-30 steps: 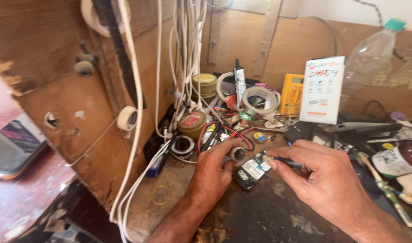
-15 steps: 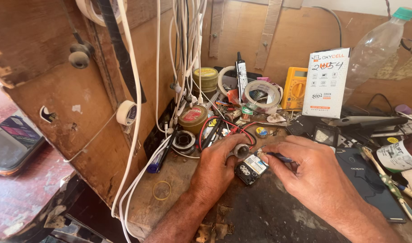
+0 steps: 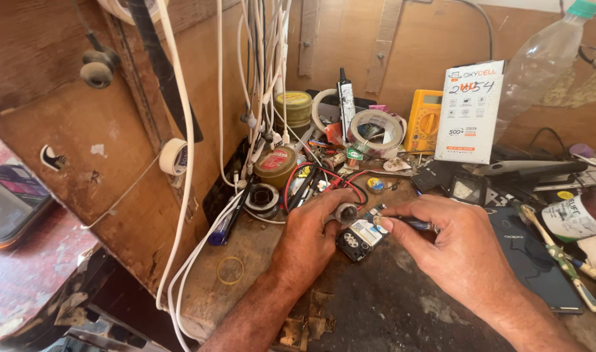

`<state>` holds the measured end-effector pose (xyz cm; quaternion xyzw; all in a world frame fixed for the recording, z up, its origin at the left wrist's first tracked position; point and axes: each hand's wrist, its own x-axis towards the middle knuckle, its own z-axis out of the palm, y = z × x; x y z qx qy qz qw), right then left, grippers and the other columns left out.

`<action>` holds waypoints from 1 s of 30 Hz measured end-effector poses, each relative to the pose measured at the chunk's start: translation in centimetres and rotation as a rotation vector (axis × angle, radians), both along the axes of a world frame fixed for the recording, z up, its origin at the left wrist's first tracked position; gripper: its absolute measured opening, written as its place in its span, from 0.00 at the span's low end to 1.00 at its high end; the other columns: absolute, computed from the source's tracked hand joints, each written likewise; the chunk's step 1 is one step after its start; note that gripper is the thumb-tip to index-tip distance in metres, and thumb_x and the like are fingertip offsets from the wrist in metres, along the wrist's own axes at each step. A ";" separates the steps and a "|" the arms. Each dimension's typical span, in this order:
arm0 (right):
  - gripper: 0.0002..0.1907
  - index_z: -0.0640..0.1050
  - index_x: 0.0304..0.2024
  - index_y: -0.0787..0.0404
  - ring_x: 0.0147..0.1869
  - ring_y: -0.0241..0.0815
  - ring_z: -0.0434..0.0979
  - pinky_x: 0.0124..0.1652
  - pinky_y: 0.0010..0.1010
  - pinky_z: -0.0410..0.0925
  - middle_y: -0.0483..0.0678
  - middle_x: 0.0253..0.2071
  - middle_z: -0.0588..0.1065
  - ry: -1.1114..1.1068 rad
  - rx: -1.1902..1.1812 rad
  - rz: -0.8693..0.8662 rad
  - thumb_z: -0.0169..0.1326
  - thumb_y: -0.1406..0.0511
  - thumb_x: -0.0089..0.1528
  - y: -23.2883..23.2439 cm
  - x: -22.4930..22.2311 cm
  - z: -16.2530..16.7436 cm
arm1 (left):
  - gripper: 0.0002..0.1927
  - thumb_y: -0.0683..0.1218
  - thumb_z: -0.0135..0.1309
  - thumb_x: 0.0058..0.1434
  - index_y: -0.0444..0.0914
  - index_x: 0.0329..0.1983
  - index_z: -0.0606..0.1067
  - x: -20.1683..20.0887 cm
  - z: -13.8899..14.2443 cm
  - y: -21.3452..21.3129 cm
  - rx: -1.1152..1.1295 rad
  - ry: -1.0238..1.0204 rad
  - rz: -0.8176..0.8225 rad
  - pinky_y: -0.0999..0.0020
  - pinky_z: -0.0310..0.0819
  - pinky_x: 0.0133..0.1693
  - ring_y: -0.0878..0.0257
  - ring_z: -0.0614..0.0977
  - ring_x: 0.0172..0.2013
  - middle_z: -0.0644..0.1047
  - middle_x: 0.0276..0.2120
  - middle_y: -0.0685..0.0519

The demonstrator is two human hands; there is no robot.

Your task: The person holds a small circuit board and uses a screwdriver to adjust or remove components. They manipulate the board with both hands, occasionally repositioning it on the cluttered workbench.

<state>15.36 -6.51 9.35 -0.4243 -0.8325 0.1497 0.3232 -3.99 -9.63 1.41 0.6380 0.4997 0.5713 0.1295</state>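
A: Phone board — small, dark, with a pale patch on top, flat on the worn bench just in front of the red and black wires. Long axis runs from near-left to far-right.

B: Which hand is closer?

A: Left hand is on it. Fingers curl down over the left end, thumb and forefinger pinched shut on that edge, pinning it to the bench.

B: And the right hand?

A: Closed around a thin tool, gripped like a pen. The tool lies roughly level, tip pointing left at the board's far-right end — touching or just above, I cannot tell.

B: So the board sits between them?

A: Yes, left of the right hand, right of the left palm. Yellow meter and tape roll stand well behind.
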 end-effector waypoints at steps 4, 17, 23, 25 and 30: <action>0.11 0.85 0.37 0.59 0.27 0.42 0.77 0.27 0.35 0.69 0.50 0.28 0.82 0.032 -0.028 -0.008 0.67 0.60 0.55 0.3 0.2 -0.5 | 0.24 0.27 0.54 0.53 0.35 0.54 0.76 0.0 0.0 0.0 0.012 0.011 0.006 0.61 0.79 0.50 0.51 0.84 0.52 0.81 0.49 0.44; 0.13 0.86 0.38 0.60 0.27 0.33 0.79 0.30 0.30 0.71 0.44 0.28 0.83 0.066 -0.145 -0.025 0.66 0.59 0.57 1.3 1.0 -2.4 | 0.21 0.29 0.55 0.56 0.34 0.53 0.76 0.1 0.1 0.1 -0.014 0.008 -0.001 0.63 0.79 0.49 0.53 0.84 0.51 0.82 0.47 0.45; 0.14 0.84 0.43 0.71 0.22 0.34 0.62 0.22 0.29 0.54 0.49 0.25 0.75 0.466 -0.724 -0.018 0.63 0.65 0.61 3.3 2.1 -4.8 | 0.22 0.28 0.54 0.56 0.34 0.54 0.76 0.0 -0.1 0.1 -0.006 0.014 0.007 0.62 0.79 0.49 0.53 0.84 0.51 0.82 0.47 0.44; 0.15 0.83 0.40 0.75 0.23 0.31 0.64 0.21 0.26 0.56 0.48 0.25 0.75 0.628 -0.827 0.040 0.60 0.66 0.59 3.8 2.8 -5.2 | 0.23 0.28 0.53 0.55 0.34 0.54 0.76 0.0 0.0 0.0 0.006 0.011 0.003 0.62 0.79 0.50 0.53 0.84 0.51 0.82 0.48 0.44; 0.13 0.81 0.38 0.73 0.24 0.32 0.63 0.22 0.27 0.56 0.47 0.25 0.72 0.739 -0.985 -0.023 0.60 0.65 0.61 4.3 4.4 -6.0 | 0.21 0.30 0.55 0.56 0.36 0.54 0.76 -0.1 0.3 -0.4 -0.057 -0.026 0.041 0.64 0.81 0.47 0.55 0.86 0.49 0.82 0.46 0.45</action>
